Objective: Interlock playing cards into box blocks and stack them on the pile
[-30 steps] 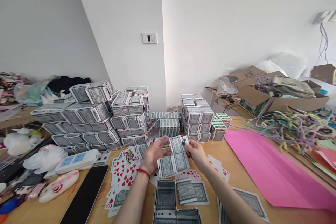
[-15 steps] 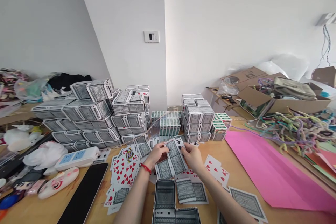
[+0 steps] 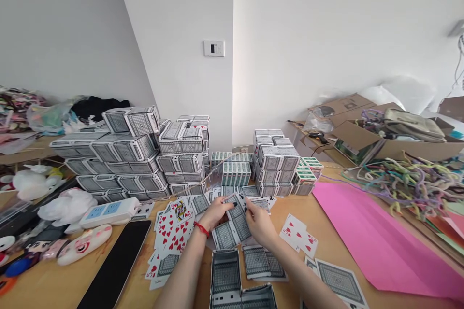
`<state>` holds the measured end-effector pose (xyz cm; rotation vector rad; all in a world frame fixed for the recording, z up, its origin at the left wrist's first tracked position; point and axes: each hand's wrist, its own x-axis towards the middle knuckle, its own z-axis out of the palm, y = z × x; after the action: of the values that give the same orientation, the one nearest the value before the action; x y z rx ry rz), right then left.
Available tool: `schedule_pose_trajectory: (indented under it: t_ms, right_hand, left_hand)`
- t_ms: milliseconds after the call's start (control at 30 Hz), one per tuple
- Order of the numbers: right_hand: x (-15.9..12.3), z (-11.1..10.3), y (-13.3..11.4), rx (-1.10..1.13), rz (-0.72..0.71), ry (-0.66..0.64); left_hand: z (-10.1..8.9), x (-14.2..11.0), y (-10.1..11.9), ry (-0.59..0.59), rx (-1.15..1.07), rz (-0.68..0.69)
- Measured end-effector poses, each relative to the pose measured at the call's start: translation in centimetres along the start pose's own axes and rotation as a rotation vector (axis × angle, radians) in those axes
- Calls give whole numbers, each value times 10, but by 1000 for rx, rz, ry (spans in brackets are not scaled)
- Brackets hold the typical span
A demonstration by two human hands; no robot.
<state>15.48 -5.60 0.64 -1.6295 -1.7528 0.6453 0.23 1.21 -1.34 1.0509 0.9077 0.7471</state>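
Between my two hands are playing cards (image 3: 225,235), folded and overlapping, with grey-patterned backs showing and a black club corner at the top. My left hand (image 3: 216,211), with a red cord on its wrist, pinches their upper left side. On the upper right edge, the fingers of my right hand (image 3: 260,221) are closed. Just below, an open-topped box shape made of cards (image 3: 226,270) stands on the table. Beside it lie folded cards (image 3: 255,261), face down. Loose heart cards (image 3: 174,231) are spread to the left, and others (image 3: 299,234) to the right.
Stacks of card-built blocks (image 3: 123,149) rise at the back left, with another stack (image 3: 277,159) right of centre. Green card boxes (image 3: 236,174) stand between. A black phone-like slab (image 3: 116,265), a power strip (image 3: 108,212), pink paper (image 3: 377,236) and tangled fuzzy stems (image 3: 402,178) surround the work.
My right hand has shifted slightly left and down along the cards, and the held cards are turned a little. The whole view has also shifted slightly.
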Motion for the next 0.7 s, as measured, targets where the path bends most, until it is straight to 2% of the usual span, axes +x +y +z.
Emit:
schedule_pose_trajectory:
  t_ms: [133, 333, 533, 700]
  right_hand:
    - [-5, 4, -4, -108, -62, -29]
    - [-11, 16, -6, -198, -231, 25]
    - [-12, 33, -1, -308, -228, 56]
    - [-15, 32, -7, -288, -186, 37]
  left_hand:
    - [1, -2, 1, 5, -17, 16]
    - [3, -4, 1, -3, -33, 49]
    - [4, -8, 1, -41, -42, 78]
    - [5, -10, 2, -14, -48, 38]
